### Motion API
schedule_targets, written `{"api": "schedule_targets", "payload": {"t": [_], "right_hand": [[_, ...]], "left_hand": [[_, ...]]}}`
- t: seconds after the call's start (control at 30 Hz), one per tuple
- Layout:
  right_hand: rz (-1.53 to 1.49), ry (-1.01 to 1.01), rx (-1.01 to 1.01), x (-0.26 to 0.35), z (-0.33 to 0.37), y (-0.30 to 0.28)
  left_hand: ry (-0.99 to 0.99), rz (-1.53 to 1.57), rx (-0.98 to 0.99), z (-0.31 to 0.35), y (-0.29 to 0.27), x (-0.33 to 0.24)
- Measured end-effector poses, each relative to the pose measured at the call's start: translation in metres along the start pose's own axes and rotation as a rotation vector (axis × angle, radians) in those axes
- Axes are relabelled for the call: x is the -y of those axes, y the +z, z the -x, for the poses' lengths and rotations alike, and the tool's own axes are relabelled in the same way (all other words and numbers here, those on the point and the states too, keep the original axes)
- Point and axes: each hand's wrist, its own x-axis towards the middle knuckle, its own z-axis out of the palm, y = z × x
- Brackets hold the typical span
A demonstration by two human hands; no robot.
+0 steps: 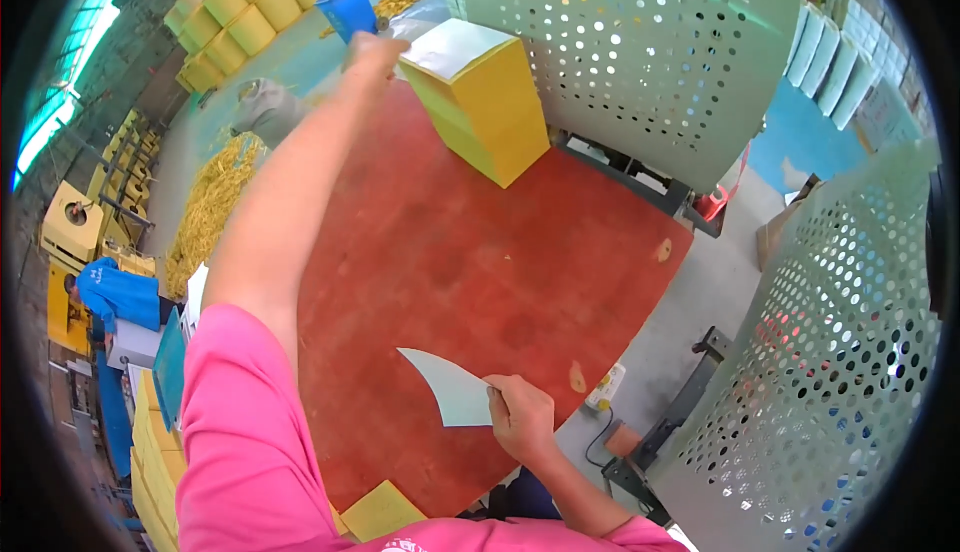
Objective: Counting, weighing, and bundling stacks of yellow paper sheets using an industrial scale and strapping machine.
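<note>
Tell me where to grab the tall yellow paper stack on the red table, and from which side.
Grip the yellow paper stack low on its two opposite side faces, coming from the near corner over the bare red table. It is a tall block of loose sheets, so probably clamp both sides. The left hand is already at its far top edge.

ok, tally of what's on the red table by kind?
Yellow paper stack: 1
Loose white sheet, held by the right hand: 1
Blue cup, at the far edge by the left hand: 1
Total: 3
</note>
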Motion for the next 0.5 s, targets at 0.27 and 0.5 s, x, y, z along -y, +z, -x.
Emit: {"api": "schedule_targets", "payload": {"t": [0.27, 0.5], "right_hand": [[0.007, 0.037, 0.016, -0.006, -0.001, -0.002], [0.010, -0.007, 0.022, -0.010, -0.006, -0.002]], "left_hand": [[0.337, -0.525, 0.057, -0.020, 0.053, -0.052], [0.716, -0.944, 0.408, -0.052, 0.103, -0.018]]}}
